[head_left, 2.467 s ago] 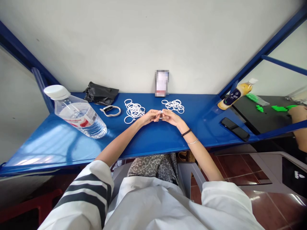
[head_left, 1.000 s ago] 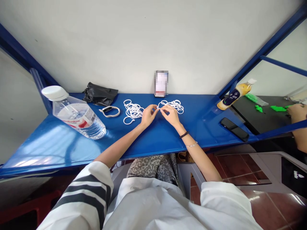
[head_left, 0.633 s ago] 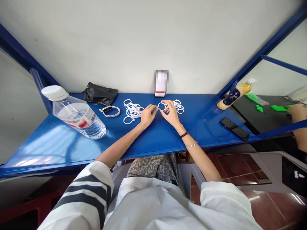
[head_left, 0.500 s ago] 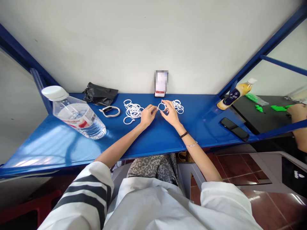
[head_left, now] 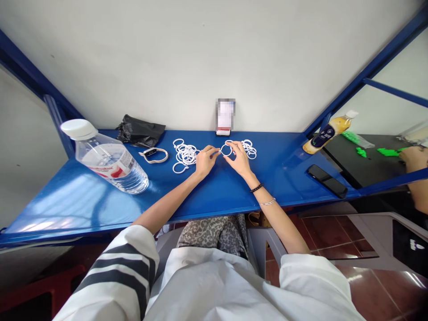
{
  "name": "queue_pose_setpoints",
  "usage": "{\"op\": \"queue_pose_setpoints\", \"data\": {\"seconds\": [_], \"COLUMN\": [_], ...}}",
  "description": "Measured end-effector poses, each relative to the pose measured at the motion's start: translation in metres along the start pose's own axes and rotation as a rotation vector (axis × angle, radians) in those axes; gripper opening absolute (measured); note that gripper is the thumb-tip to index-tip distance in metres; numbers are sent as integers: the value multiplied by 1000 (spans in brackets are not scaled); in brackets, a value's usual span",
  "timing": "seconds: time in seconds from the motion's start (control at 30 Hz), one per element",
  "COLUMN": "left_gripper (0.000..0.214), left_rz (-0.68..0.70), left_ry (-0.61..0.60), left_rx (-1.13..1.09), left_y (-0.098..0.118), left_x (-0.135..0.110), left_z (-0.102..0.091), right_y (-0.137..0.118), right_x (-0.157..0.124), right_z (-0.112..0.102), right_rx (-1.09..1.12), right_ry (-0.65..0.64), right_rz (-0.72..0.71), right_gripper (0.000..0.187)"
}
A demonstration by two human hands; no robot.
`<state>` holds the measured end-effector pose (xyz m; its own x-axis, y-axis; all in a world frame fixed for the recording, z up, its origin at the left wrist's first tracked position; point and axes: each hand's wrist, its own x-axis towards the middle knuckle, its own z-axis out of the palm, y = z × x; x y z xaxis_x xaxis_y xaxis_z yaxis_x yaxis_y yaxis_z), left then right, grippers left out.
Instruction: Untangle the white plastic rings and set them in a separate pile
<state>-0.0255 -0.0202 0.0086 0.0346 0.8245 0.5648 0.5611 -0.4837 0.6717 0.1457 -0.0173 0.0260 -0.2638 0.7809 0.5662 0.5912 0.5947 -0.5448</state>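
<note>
Between my two hands is a white plastic ring point(head_left: 226, 150), held just above the blue tabletop point(head_left: 214, 191). My left hand point(head_left: 206, 161) pinches the ring's left side between thumb and fingertips. My right hand point(head_left: 239, 158) grips its right side, thumb below and index finger above. A heap of similar white rings point(head_left: 185, 154) lies just left of my left hand. A smaller group of white rings point(head_left: 249, 149) sits behind my right hand, partly hidden by it.
A propped phone point(head_left: 225, 118) leans on the wall. Leftward are a large water bottle point(head_left: 110, 165), a black plastic bag point(head_left: 139, 131) and a wristband point(head_left: 154, 155). To the right are a yellow drink bottle point(head_left: 327, 133) and a dark phone point(head_left: 327, 180). Another person's hand point(head_left: 414, 157) is near green pieces point(head_left: 388, 152).
Almost nothing differs. Both hands keep hold of the white ring in the same place, and the view has shifted very slightly.
</note>
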Motion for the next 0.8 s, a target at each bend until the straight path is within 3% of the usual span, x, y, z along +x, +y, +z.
{"op": "queue_pose_setpoints", "data": {"seconds": [0.3,0.4,0.57,0.8], "left_gripper": [22,22,33,30], "left_rz": [86,74,125,110], "left_ry": [-83,-101,-141,-154], "left_rx": [208,139,-38,-76], "left_y": [1,1,4,8], "left_x": [1,1,-1,-3], "left_z": [0,-1,2,3], "right_y": [4,5,7,2], "right_x": [1,2,2,-1], "right_z": [1,2,7,10], "right_rx": [23,89,396,484], "right_ry": [8,16,-35,-149], "right_rz": [2,51,217,206], "right_gripper": [41,40,45,45]}}
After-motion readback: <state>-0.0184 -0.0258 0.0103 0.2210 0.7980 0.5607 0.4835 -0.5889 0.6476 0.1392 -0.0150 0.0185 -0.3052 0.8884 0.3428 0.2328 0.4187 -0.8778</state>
